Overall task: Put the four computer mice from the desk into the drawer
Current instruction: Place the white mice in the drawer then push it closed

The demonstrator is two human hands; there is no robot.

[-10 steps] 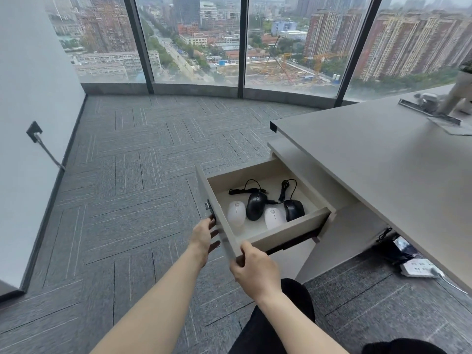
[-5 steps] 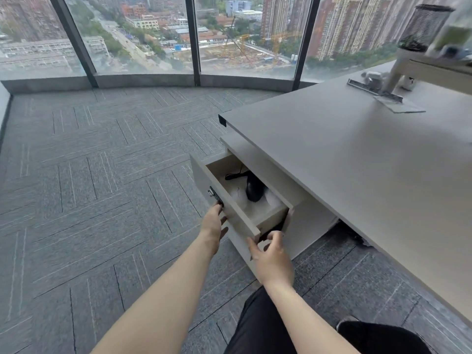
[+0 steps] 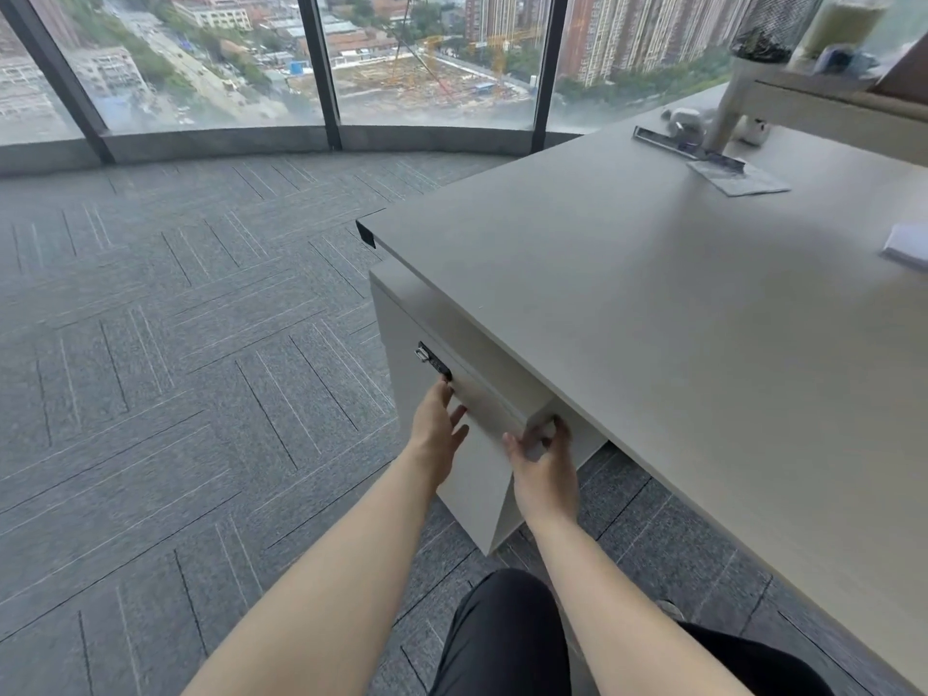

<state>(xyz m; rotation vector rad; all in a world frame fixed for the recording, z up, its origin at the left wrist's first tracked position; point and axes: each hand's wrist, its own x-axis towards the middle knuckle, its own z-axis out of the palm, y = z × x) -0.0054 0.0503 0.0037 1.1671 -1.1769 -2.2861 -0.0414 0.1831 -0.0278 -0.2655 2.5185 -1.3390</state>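
The drawer (image 3: 482,394) of the beige cabinet under the desk (image 3: 653,303) is pushed in, its front flush with the cabinet face. The computer mice are hidden inside it. My left hand (image 3: 439,427) rests with spread fingers flat against the drawer front, just below the black lock (image 3: 434,363). My right hand (image 3: 545,459) touches the drawer front's right corner, fingers curled round its edge. Neither hand holds an object.
On the desk's far side lie a metal clip bar with papers (image 3: 703,158), a white stand (image 3: 728,108) and a white pad (image 3: 909,243). Grey carpet (image 3: 176,369) spreads to the left up to the windows. My dark-trousered knees are at the bottom.
The drawer went from wide open with the mice visible to fully shut. Both hands followed it inward, and the view swung right over the desk.
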